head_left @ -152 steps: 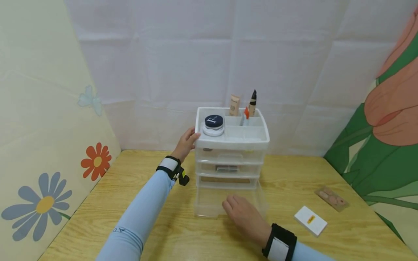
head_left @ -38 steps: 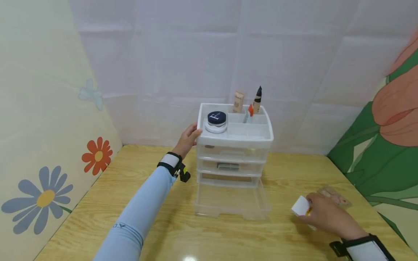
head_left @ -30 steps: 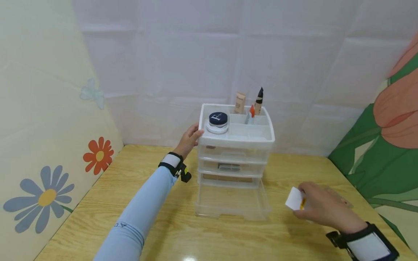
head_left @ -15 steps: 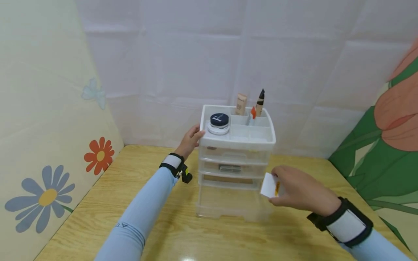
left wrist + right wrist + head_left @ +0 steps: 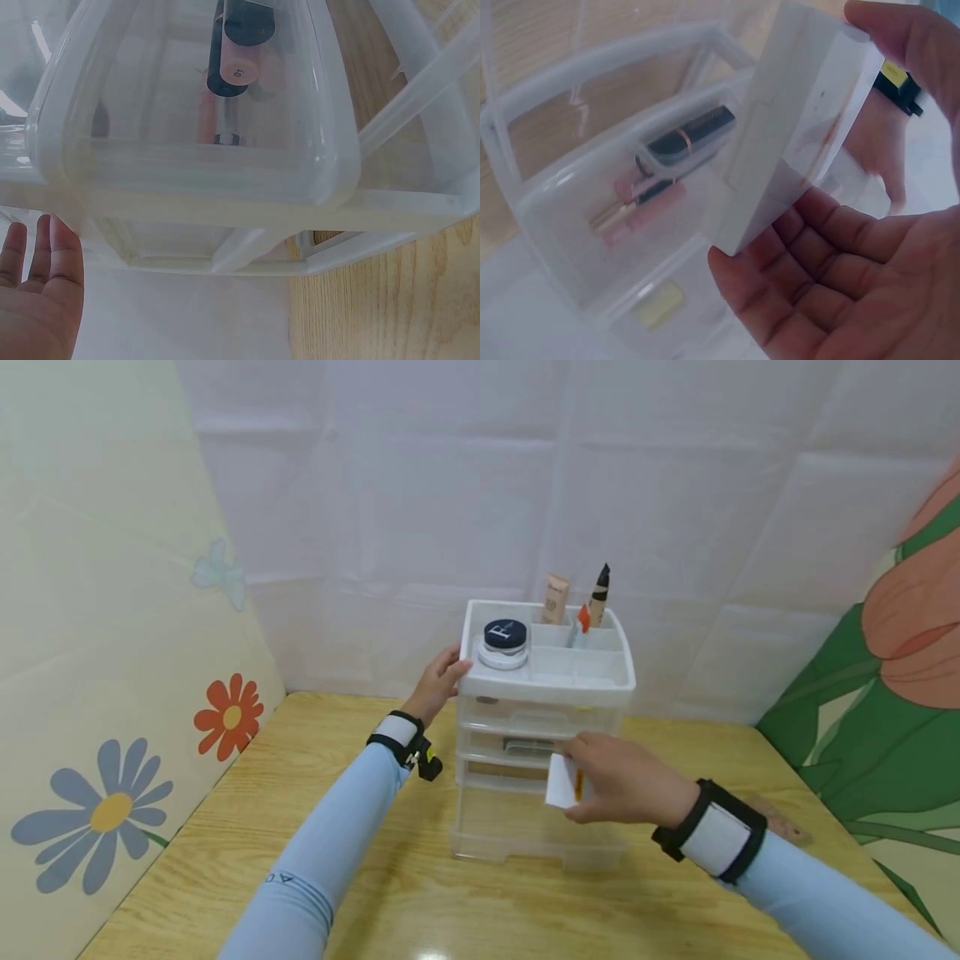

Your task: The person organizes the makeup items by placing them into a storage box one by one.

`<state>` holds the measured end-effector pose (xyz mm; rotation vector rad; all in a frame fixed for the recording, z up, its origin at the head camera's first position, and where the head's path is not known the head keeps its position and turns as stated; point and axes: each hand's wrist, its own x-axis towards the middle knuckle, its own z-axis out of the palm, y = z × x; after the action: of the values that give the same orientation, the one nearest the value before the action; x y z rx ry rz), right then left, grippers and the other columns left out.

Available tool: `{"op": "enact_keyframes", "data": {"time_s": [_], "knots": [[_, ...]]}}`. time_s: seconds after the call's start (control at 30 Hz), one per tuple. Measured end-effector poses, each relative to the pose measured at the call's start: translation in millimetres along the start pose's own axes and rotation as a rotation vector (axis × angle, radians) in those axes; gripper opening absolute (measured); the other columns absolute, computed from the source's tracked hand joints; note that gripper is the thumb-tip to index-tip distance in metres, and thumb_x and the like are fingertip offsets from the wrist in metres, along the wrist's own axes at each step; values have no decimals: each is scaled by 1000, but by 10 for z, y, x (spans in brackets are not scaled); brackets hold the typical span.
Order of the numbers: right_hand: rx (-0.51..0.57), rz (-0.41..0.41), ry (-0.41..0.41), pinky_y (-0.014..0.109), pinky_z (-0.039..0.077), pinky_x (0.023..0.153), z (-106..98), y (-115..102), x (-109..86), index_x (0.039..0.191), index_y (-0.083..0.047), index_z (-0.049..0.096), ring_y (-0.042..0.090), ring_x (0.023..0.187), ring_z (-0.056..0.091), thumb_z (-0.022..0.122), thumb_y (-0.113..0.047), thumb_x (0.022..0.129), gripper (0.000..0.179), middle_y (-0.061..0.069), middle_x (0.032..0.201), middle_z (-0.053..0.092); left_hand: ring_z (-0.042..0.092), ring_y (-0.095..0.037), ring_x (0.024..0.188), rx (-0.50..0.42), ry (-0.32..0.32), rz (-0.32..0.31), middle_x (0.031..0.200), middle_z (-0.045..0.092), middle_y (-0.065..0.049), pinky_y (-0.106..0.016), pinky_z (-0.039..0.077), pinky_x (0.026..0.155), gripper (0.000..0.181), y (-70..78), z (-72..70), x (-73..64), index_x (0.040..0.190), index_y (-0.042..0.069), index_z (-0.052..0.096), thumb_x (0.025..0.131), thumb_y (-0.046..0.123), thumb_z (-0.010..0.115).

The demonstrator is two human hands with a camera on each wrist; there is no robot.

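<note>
My right hand (image 5: 626, 785) pinches a flat white box (image 5: 561, 782) with an orange label, tilted above the pulled-out clear bottom drawer (image 5: 510, 845). In the right wrist view, thumb and fingertips span the white box (image 5: 787, 120). My left hand (image 5: 437, 687) rests against the left side of the white drawer unit (image 5: 543, 681), near its top edge. Fairly straight fingers of the left hand (image 5: 45, 292) touch its wall in the left wrist view. Lipstick-like tubes (image 5: 240, 64) show through a clear drawer above the bottom one.
The top tray holds a dark-lidded round jar (image 5: 505, 633) on a white round case, a beige tube (image 5: 555, 600), a black-tipped tube (image 5: 599, 596) and an orange-tipped item (image 5: 583, 618). A palette (image 5: 782, 822) lies on the wooden table (image 5: 360, 893), partly behind the right arm.
The right hand left the bottom drawer's front, picked up the white box from the table and carried it left over the open drawer. The left hand stays on the unit.
</note>
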<state>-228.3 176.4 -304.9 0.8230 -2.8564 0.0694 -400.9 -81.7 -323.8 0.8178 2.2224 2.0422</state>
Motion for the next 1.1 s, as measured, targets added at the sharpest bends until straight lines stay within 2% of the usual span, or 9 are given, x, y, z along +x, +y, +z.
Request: {"op": "enact_keyframes", "data": {"time_s": [0.27,0.37,0.47,0.73,0.9,1.1], "knots": [[-59,-86,-46,30,45,61,218,-141,362,101,-8,65,12,71,49,91,-40,65,54,-5,84,59,46,-37,137,-3,17,-2,157,39,-19,-53,44,110,63,12,-18,-18,159,7,28,103,29,44],[-46,-65,-118,31,45,60,293,-203,489,98,-10,65,13,70,49,89,-42,65,52,-6,81,57,46,-37,137,2,17,0,157,39,-19,-53,44,110,63,23,-21,-25,160,7,28,103,30,44],[25,-45,-187,32,46,61,381,-246,602,97,-10,65,13,70,51,89,-40,66,49,-6,80,57,46,-36,137,6,14,4,157,39,-19,-53,44,109,63,34,-15,-34,160,7,28,103,31,44],[127,-11,-255,33,47,62,642,-298,846,89,-11,63,14,70,52,90,-32,67,41,-4,79,57,47,-36,136,-1,1,14,157,40,-19,-53,44,109,63,7,-3,-17,159,8,29,102,31,44],[92,11,-290,33,49,65,773,-317,968,85,-11,63,14,73,54,90,-34,66,40,-2,82,58,48,-37,135,-8,1,23,155,40,-20,-54,45,108,62,-1,-3,-3,159,7,30,102,29,44],[63,-16,-323,32,46,61,936,-332,1064,76,-14,57,14,67,50,92,-38,65,44,-4,73,55,48,-37,134,5,7,16,153,42,-21,-54,45,108,62,-4,-7,3,159,8,31,102,29,44]]}}
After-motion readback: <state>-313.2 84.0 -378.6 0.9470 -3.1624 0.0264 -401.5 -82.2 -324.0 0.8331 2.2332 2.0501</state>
